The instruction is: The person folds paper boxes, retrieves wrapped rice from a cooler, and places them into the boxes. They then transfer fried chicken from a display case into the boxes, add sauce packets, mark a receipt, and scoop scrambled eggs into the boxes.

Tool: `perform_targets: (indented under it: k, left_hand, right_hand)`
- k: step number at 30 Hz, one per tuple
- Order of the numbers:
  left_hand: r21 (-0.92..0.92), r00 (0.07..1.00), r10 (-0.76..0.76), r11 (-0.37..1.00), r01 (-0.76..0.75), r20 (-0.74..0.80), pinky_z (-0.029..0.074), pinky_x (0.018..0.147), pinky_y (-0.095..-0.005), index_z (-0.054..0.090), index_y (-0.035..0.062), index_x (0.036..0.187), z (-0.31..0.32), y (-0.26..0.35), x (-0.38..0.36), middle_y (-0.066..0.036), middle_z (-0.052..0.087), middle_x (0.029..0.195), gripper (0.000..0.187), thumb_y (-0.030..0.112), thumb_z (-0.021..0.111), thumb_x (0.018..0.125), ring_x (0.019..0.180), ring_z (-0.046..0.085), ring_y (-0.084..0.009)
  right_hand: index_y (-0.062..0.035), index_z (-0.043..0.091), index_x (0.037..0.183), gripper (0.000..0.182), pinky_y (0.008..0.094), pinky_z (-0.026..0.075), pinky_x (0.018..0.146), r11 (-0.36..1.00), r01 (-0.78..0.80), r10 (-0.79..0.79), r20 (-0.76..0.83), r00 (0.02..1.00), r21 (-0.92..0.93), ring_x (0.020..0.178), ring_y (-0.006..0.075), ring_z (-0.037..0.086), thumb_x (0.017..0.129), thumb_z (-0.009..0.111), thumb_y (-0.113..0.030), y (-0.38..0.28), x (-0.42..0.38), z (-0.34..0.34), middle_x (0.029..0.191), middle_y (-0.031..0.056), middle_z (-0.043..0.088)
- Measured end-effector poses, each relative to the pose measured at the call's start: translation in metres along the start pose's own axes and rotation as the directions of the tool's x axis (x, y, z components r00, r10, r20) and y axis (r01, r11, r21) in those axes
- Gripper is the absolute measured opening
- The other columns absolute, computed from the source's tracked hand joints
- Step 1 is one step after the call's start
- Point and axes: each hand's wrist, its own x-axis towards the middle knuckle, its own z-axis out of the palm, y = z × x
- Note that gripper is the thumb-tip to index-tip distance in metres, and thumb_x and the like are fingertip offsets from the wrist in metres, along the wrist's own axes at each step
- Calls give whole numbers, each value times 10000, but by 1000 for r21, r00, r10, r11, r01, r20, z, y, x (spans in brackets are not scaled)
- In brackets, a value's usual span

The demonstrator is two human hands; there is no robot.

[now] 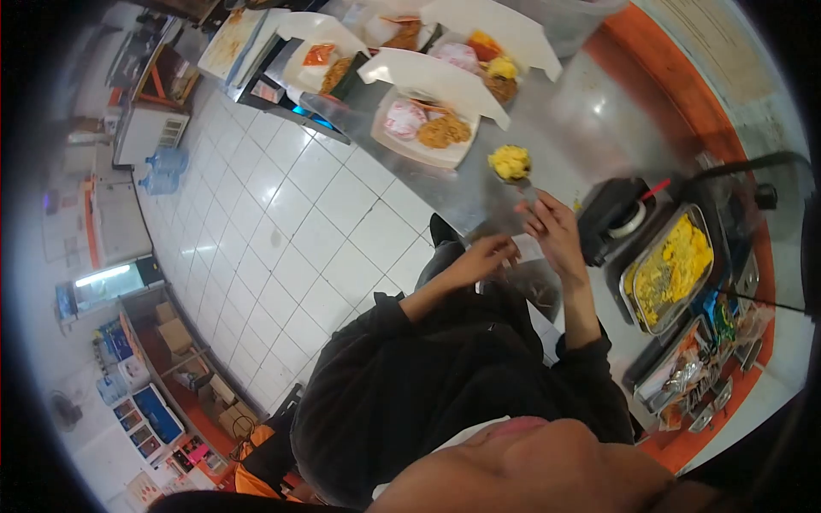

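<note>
My right hand (554,232) is closed around the handle of a spoon (531,195). A heap of scrambled egg (510,162) sits on its far end, held above the edge of the steel counter (575,128). My left hand (489,260) hangs just left of it, fingers loosely bent, with nothing visible in them. Beyond the spoon stands an open paper box (439,159) with fried chicken (444,131) and a white-and-red wrapped bundle (404,119). Another open box behind it has yellow egg (502,67) on top of its food.
To the right, a metal tray (630,299) contains more scrambled egg, beside a black device (614,214) with a round light part. More open boxes (322,53) stand at the counter's far end. Packets and utensils (684,376) lie nearer on the right. White floor tiles (274,239) spread left.
</note>
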Motion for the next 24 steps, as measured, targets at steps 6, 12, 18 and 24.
perform_targets:
  k: [6, 12, 18, 24]
  left_hand:
    - [-96, 883, 90, 984, -150, -460, 468, 519, -227, 526, 3, 948, -100, 8, 4, -67, 608, 809, 252, 222, 403, 956, 591, 559, -108]
    - [-205, 862, 20, 968, -143, -507, 476, 529, -231, 517, -6, 958, -141, 10, 23, -103, 635, 896, 263, 224, 389, 964, 581, 588, -125]
    - [-252, 867, 4, 956, -150, -499, 483, 535, -238, 514, -6, 956, -135, 3, 31, -112, 638, 913, 275, 239, 392, 965, 613, 622, -157]
    - [-255, 850, 36, 947, -198, -525, 496, 552, -255, 507, 14, 944, -120, -19, 35, -113, 620, 886, 266, 255, 396, 965, 601, 603, -154]
  right_hand:
    - [32, 471, 1221, 326, 244, 403, 626, 589, 244, -306, 66, 950, -771, 684, 114, 454, 905, 434, -38, 34, 83, 56, 942, 103, 564]
    - [-5, 450, 1259, 464, 369, 451, 739, -296, 361, -317, 448, 836, -884, 875, 324, 524, 798, 502, 20, 72, 89, 38, 978, 158, 509]
    - [-18, 438, 1279, 444, 320, 450, 708, 133, 320, -468, 225, 855, -938, 797, 244, 549, 840, 508, -34, 64, 89, 48, 935, 140, 541]
    - [36, 469, 1231, 331, 199, 326, 557, 993, 120, -113, -215, 970, 18, 595, 48, 355, 945, 437, -127, 30, 62, 48, 779, 5, 519]
